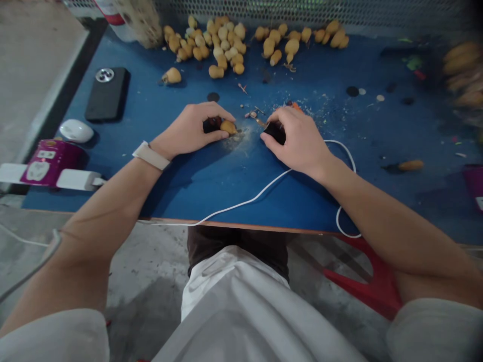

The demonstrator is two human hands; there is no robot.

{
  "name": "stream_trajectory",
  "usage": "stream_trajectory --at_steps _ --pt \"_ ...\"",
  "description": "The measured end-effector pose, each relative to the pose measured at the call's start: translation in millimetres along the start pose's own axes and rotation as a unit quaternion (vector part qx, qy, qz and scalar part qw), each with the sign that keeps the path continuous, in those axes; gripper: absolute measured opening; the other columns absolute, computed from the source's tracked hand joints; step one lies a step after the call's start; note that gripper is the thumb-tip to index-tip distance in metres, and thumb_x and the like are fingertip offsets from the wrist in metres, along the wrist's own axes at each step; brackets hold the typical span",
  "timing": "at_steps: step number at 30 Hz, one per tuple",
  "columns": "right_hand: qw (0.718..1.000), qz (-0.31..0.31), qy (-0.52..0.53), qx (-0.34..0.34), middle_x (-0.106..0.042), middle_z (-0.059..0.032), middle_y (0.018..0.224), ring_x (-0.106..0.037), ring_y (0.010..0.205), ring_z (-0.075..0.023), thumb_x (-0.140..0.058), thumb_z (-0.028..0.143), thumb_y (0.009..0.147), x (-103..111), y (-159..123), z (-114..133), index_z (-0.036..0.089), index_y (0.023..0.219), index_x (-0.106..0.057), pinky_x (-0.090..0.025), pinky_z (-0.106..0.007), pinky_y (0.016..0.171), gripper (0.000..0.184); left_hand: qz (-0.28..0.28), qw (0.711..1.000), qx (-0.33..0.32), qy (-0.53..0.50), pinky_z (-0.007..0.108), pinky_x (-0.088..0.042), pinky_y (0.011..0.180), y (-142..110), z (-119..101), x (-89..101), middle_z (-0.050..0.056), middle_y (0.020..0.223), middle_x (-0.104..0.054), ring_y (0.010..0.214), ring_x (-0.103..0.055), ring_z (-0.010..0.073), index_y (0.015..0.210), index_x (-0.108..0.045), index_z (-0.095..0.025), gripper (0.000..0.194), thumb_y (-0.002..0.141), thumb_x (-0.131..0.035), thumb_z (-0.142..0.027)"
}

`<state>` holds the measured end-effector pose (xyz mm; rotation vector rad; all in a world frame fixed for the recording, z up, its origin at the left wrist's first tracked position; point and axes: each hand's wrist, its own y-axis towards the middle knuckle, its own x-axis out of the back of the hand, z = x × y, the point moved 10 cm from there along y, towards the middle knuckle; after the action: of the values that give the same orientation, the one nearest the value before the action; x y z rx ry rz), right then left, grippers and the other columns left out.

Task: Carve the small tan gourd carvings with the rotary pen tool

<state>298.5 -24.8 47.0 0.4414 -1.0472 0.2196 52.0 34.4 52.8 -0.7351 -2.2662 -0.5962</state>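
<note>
My left hand grips a small yellow bottle gourd against a dark object, resting both on the blue tabletop. My right hand is closed around a dark tool handle, and a thin metal tip points towards the gourd. Pale shavings and dust lie around the gourd. The two hands are close together but not touching. Part of the held gourd is hidden by my fingers.
Many more small gourds are heaped at the back of the table, with a second group to their right. A black phone, white cable, and purple box lie nearby. A wire mesh stands behind.
</note>
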Motion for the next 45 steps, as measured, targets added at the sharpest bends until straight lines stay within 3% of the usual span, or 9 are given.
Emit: stream_trajectory --at_steps 9,18,27,32,34,37,41,43,45 --pt "0.998 -0.031 0.04 0.025 -0.088 -0.0194 0.141 -0.088 0.136 -0.0507 -0.077 0.062 0.124 6.1 -9.8 -5.8 0.03 0.16 -0.073 -0.075 -0.075 0.113 0.049 -0.006 0.999 0.018 -0.037 0.063 -0.074 0.128 -5.7 -1.7 -1.1 0.01 0.134 -0.096 0.135 -0.088 0.0447 0.13 -0.097 -0.035 0.039 0.101 -0.106 -0.06" --pt "1.0 -0.016 0.001 0.001 -0.094 -0.0158 0.121 -0.09 0.117 -0.0468 -0.075 0.054 0.119 17.5 -15.2 12.0 0.029 0.133 -0.087 -0.073 -0.067 0.108 0.031 0.033 0.997 0.011 -0.068 0.059 -0.074 0.129 -15.0 -30.2 -9.3 0.009 0.137 -0.096 0.136 -0.09 0.0416 0.129 -0.095 -0.033 0.035 0.106 -0.101 -0.059" --pt "0.999 0.018 -0.033 -0.036 -0.093 -0.0148 0.123 -0.09 0.115 -0.0453 -0.071 0.056 0.124 23.2 -23.7 17.0 0.033 0.139 -0.087 -0.074 -0.061 0.1 0.031 0.086 0.992 -0.007 -0.094 0.053 -0.075 0.122 -24.4 -55.3 -17.2 0.003 0.136 -0.098 0.127 -0.093 0.036 0.13 -0.096 -0.031 0.021 0.115 -0.092 -0.045" --pt "0.995 -0.016 -0.091 -0.022 -0.093 -0.0119 0.13 -0.092 0.119 -0.0422 -0.066 0.058 0.128 33.6 -27.0 21.2 0.034 0.142 -0.088 -0.075 -0.059 0.104 0.035 0.02 0.981 0.123 -0.149 0.058 -0.077 0.132 -31.4 -18.2 -14.7 0.0 0.123 -0.095 0.145 -0.092 0.0415 0.12 -0.093 -0.033 0.042 0.099 -0.114 -0.063" --pt "0.994 -0.029 -0.104 -0.003 -0.094 -0.0103 0.128 -0.093 0.117 -0.0401 -0.069 0.054 0.128 36.1 -27.6 24.1 0.033 0.142 -0.088 -0.075 -0.057 0.103 0.032 -0.005 0.973 0.172 -0.155 0.059 -0.078 0.132 -37.6 1.5 -15.2 -0.001 0.122 -0.094 0.153 -0.09 0.0423 0.12 -0.093 -0.033 0.045 0.099 -0.113 -0.067" --pt "0.991 -0.054 -0.113 0.044 -0.096 -0.0098 0.123 -0.096 0.111 -0.0368 -0.077 0.049 0.126 40.1 -28.3 32.2 0.028 0.137 -0.089 -0.076 -0.052 0.095 0.027 0.025 0.971 0.189 -0.143 0.062 -0.08 0.129 -45.6 20.1 -23.1 -0.004 0.129 -0.093 0.155 -0.09 0.0448 0.123 -0.093 -0.032 0.048 0.097 -0.113 -0.067" --pt "0.987 -0.058 -0.133 0.064 -0.097 -0.0114 0.12 -0.097 0.106 -0.0369 -0.075 0.056 0.129 40.3 -30.5 35.7 0.024 0.137 -0.087 -0.077 -0.052 0.086 0.035 0.011 0.956 0.249 -0.153 0.064 -0.082 0.124 -57.2 45.1 -19.8 -0.004 0.132 -0.091 0.161 -0.086 0.0496 0.127 -0.092 -0.028 0.042 0.103 -0.108 -0.059" --pt "0.989 -0.048 -0.133 0.04 -0.097 -0.0105 0.123 -0.097 0.107 -0.0369 -0.072 0.062 0.13 39.6 -32.0 32.2 0.027 0.142 -0.085 -0.077 -0.054 0.087 0.039 0.009 0.952 0.267 -0.147 0.059 -0.082 0.122 -57.8 44.3 -18.2 -0.003 0.137 -0.09 0.165 -0.083 0.0494 0.129 -0.091 -0.027 0.041 0.108 -0.103 -0.061" --pt "0.993 -0.029 -0.111 0.005 -0.096 -0.0082 0.124 -0.096 0.107 -0.0369 -0.069 0.07 0.13 37.5 -33.2 26.7 0.033 0.146 -0.084 -0.076 -0.055 0.088 0.043 0.043 0.958 0.247 -0.135 0.056 -0.083 0.122 -51.5 26.6 -21.5 -0.005 0.145 -0.089 0.167 -0.082 0.0484 0.129 -0.091 -0.028 0.046 0.107 -0.102 -0.066"
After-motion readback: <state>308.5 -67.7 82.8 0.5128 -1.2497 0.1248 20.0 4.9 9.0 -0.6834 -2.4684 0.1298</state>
